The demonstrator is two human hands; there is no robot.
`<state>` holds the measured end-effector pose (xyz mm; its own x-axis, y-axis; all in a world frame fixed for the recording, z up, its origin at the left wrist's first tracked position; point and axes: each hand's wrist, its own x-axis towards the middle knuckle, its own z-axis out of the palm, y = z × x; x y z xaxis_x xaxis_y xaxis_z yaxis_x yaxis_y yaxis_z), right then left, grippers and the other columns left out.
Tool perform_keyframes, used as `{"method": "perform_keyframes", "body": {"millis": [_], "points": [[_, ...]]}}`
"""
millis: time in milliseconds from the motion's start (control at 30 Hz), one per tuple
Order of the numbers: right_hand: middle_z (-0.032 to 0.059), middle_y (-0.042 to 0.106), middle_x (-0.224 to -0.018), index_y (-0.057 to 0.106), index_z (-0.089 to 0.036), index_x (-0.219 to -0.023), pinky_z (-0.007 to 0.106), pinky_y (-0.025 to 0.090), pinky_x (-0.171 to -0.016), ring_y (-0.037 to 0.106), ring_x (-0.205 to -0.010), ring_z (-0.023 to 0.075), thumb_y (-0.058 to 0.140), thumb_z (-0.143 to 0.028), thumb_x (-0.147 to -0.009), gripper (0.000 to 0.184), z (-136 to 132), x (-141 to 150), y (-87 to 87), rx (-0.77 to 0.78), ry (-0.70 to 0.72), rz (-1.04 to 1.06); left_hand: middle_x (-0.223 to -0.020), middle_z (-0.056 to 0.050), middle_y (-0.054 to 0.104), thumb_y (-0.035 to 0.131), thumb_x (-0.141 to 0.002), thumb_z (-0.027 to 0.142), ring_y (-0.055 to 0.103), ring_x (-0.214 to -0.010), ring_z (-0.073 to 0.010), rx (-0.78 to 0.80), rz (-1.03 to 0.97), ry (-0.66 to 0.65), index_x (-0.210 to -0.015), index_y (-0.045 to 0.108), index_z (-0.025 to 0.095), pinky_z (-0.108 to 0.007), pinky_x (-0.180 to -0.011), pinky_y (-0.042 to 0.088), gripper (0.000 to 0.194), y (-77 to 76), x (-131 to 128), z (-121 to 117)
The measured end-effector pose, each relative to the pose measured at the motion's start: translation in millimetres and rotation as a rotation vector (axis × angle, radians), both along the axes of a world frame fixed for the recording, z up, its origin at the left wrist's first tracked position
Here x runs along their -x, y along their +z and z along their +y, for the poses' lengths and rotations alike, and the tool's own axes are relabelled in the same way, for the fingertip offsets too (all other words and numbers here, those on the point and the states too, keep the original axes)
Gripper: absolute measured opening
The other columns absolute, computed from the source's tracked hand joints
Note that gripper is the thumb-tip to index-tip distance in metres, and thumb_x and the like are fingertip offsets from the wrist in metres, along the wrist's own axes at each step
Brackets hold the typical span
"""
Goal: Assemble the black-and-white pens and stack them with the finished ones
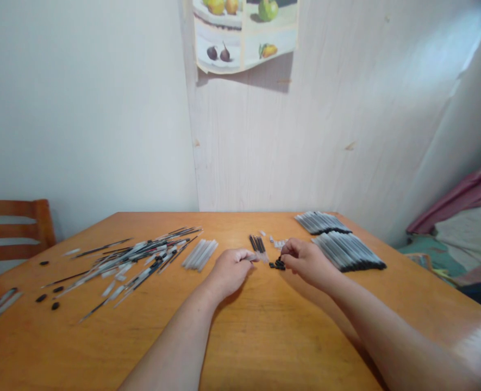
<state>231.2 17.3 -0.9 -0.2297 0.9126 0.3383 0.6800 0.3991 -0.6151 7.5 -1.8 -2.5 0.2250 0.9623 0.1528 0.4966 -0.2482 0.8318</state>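
My left hand rests on the wooden table with its fingers curled round a thin clear pen barrel that pokes out to the right. My right hand is closed in a pinch just over a small heap of black caps; what its fingertips hold is too small to make out. Between and behind the hands lie a few black refills and small clear parts.
A scattered pile of pen parts and a neat row of clear barrels lie to the left. Two stacks of assembled pens sit at the right. A wooden chair stands at the left edge. The wall is close behind.
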Motion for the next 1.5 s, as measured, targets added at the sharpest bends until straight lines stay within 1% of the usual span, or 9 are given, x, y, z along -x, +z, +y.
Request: {"method": "perform_keyframes", "body": {"millis": [100, 200, 300, 400, 633, 767, 900, 1233, 1500], "points": [[-0.0022, 0.058, -0.063, 0.059, -0.019, -0.077, 0.022, 0.038, -0.051, 0.053, -0.055, 0.0112, 0.054, -0.022, -0.077, 0.006, -16.9, 16.9, 6.9, 0.083, 0.141, 0.167, -0.103, -0.003, 0.073, 0.049, -0.075, 0.018, 0.063, -0.096, -0.0186, -0.039, 0.030, -0.052, -0.098, 0.073, 0.020, -0.028, -0.086, 0.045, 0.033, -6.7, -1.0, 2.2], [-0.0024, 0.057, -0.062, 0.061, -0.018, -0.079, 0.022, 0.040, -0.052, 0.054, -0.055, 0.0110, 0.054, -0.023, -0.079, 0.008, -27.4, 26.4, 12.1, 0.109, 0.200, 0.246, -0.102, -0.002, 0.073, 0.046, -0.078, 0.019, 0.063, -0.097, -0.0185, -0.093, 0.078, -0.081, -0.099, 0.073, 0.021, -0.027, -0.084, 0.045, 0.034, -11.8, -1.3, 3.6], [-0.0028, 0.057, -0.060, 0.062, -0.018, -0.077, 0.022, 0.039, -0.054, 0.053, -0.055, 0.0106, 0.054, -0.020, -0.079, 0.009, -31.3, 29.5, 15.0, 0.079, 0.199, 0.228, -0.100, -0.002, 0.073, 0.044, -0.079, 0.019, 0.063, -0.095, -0.0187, -0.132, 0.126, -0.090, -0.098, 0.073, 0.021, -0.026, -0.082, 0.045, 0.035, -12.4, -1.2, 2.8], [-0.0031, 0.056, -0.060, 0.063, -0.018, -0.078, 0.022, 0.039, -0.055, 0.052, -0.056, 0.0104, 0.053, -0.017, -0.079, 0.010, -31.8, 30.8, 14.7, 0.071, 0.202, 0.198, -0.100, -0.001, 0.073, 0.044, -0.079, 0.018, 0.063, -0.097, -0.0185, -0.157, 0.147, -0.092, -0.098, 0.074, 0.022, -0.026, -0.083, 0.045, 0.036, -9.4, -2.2, 0.0], [-0.0033, 0.057, -0.059, 0.062, -0.018, -0.076, 0.021, 0.036, -0.053, 0.050, -0.056, 0.0100, 0.052, -0.014, -0.078, 0.011, -31.2, 34.6, 11.8, 0.066, 0.191, 0.157, -0.092, -0.001, 0.074, 0.043, -0.080, 0.017, 0.063, -0.093, -0.0180, -0.159, 0.192, -0.061, -0.092, 0.075, 0.021, -0.026, -0.086, 0.044, 0.034, -2.6, -6.6, -6.1], [-0.0030, 0.057, -0.060, 0.062, -0.018, -0.075, 0.022, 0.036, -0.054, 0.051, -0.057, 0.0105, 0.051, -0.015, -0.078, 0.011, -30.1, 34.1, 11.0, 0.059, 0.196, 0.137, -0.095, -0.002, 0.074, 0.043, -0.078, 0.016, 0.063, -0.093, -0.0185, -0.167, 0.228, -0.061, -0.091, 0.074, 0.020, -0.025, -0.080, 0.045, 0.034, -4.3, -5.5, -5.1], [-0.0030, 0.057, -0.059, 0.061, -0.019, -0.074, 0.022, 0.037, -0.055, 0.051, -0.058, 0.0110, 0.051, -0.015, -0.078, 0.011, -30.5, 34.0, 11.2, 0.056, 0.203, 0.133, -0.093, -0.003, 0.074, 0.043, -0.079, 0.017, 0.063, -0.090, -0.0195, -0.172, 0.255, -0.062, -0.087, 0.073, 0.020, -0.025, -0.076, 0.045, 0.032, -7.0, -3.7, -3.3], [-0.0027, 0.057, -0.061, 0.062, -0.018, -0.075, 0.022, 0.038, -0.056, 0.051, -0.058, 0.0110, 0.051, -0.014, -0.078, 0.012, -29.9, 36.3, 11.9, 0.062, 0.200, 0.124, -0.093, -0.003, 0.074, 0.041, -0.080, 0.018, 0.064, -0.089, -0.0192, -0.187, 0.278, -0.080, -0.089, 0.075, 0.022, -0.025, -0.076, 0.044, 0.035, -5.9, -4.4, -4.1], [-0.0027, 0.057, -0.062, 0.061, -0.018, -0.073, 0.023, 0.038, -0.057, 0.052, -0.059, 0.0109, 0.051, -0.013, -0.077, 0.012, -30.1, 35.5, 11.4, 0.031, 0.211, 0.121, -0.089, -0.003, 0.074, 0.042, -0.080, 0.018, 0.063, -0.085, -0.0192, -0.192, 0.305, -0.090, -0.090, 0.075, 0.022, -0.025, -0.073, 0.043, 0.034, -5.2, -4.9, -4.9]]}}
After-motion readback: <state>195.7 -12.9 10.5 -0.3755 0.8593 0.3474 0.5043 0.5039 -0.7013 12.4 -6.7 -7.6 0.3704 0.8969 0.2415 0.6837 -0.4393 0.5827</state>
